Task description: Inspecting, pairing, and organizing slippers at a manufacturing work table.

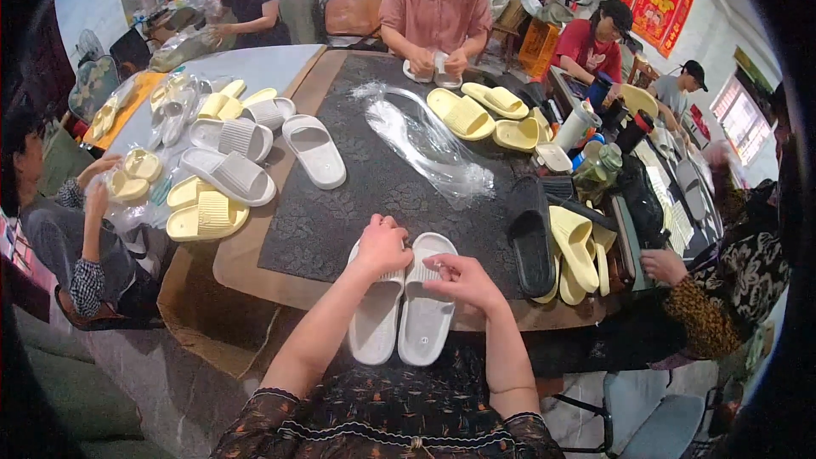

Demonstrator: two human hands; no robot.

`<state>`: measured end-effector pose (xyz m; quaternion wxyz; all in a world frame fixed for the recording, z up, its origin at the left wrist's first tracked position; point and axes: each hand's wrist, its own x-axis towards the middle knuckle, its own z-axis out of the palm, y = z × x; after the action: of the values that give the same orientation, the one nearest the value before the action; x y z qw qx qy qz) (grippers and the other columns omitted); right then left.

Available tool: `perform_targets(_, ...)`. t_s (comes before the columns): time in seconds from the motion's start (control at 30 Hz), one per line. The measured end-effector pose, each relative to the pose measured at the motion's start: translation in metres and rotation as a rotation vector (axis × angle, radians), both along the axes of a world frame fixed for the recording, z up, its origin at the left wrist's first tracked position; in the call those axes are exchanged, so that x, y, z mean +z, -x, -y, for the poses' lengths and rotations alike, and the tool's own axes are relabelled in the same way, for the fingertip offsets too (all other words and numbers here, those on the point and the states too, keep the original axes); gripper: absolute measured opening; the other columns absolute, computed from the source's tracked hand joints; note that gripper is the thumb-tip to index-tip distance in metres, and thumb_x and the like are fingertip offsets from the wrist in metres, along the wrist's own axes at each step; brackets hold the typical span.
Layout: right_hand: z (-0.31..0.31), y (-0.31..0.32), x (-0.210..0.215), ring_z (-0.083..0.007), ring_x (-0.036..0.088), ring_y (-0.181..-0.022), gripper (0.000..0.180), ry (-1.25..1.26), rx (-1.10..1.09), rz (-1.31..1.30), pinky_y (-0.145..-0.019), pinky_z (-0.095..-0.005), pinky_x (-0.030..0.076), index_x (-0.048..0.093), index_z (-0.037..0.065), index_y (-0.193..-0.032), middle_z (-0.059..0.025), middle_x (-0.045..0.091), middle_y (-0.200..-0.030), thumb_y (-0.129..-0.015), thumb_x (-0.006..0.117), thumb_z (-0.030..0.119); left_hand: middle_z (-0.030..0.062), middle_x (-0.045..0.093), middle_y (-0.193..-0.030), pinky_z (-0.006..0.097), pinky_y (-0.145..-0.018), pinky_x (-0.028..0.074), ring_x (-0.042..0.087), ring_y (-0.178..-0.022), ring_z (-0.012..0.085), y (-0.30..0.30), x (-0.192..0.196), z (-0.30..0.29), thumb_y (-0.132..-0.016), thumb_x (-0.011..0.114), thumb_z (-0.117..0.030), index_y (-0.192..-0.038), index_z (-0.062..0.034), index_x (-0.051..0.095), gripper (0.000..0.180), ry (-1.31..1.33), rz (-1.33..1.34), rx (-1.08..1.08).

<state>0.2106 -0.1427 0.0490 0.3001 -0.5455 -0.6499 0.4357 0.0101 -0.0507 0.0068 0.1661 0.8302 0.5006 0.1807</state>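
A pair of light grey slide slippers lies side by side at the table's near edge, soles down, with heels toward me. Over the strap of the left slipper (374, 327) my left hand (382, 248) is closed, its fingers curled; it covers most of that strap. My right hand (463, 279) is at the strap of the right slipper (423, 327), thumb and fingertips pinched together. Something small and whitish shows at those fingertips, too small to name. Ahead on the dark mat (331, 229) lie clear plastic bags (425, 140).
Grey and yellow slippers (229, 172) are heaped at the left, with a single grey slipper (314, 150) beside them. Yellow slippers (463, 112) lie far right; black slippers (531, 238) nearer. Bottles and a jar (597, 172) crowd the right side. Co-workers sit around the table.
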Motion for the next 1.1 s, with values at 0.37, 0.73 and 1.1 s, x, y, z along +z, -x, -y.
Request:
perform_targets(0.37,-0.066,0.049,-0.034,-0.0144,0.060,-0.071,0.028,-0.388,-0.401,-0.093,-0.070,-0.0299,0.049,0.067,0.000,-0.099,-0.0068,0.065,-0.077,-0.083,0.073,0.022,0.0097,0.068,-0.086,0.038,-0.074,0.051,0.065,-0.083,0.0249,-0.005,-0.005,0.005,-0.083,0.069,-0.022,-0.099,-0.0077,0.073,0.022,0.036,0.536,0.159)
perform_targets(0.73,-0.066,0.036,-0.056,-0.0032,0.055,-0.073,0.020,-0.206,-0.232,-0.383,-0.066,-0.0216,0.046,0.067,0.000,-0.104,0.0018,0.065,-0.079,-0.087,0.069,0.010,0.0040,0.070,-0.080,0.026,-0.065,0.048,0.060,-0.071,0.0085,-0.001,-0.007,-0.002,-0.087,0.068,-0.021,-0.098,-0.0014,0.072,0.023,0.230,0.743,0.147)
perform_targets(1.1,-0.068,0.035,-0.060,-0.0032,0.053,-0.073,0.012,-0.251,-0.304,-0.375,-0.066,-0.0212,0.044,0.067,0.001,-0.094,0.0024,0.063,-0.080,-0.089,0.068,0.012,0.0003,0.067,-0.078,0.024,-0.064,0.046,0.056,-0.070,0.0056,0.002,-0.008,-0.003,-0.086,0.070,-0.015,-0.094,-0.0026,0.071,0.016,0.321,0.803,0.108)
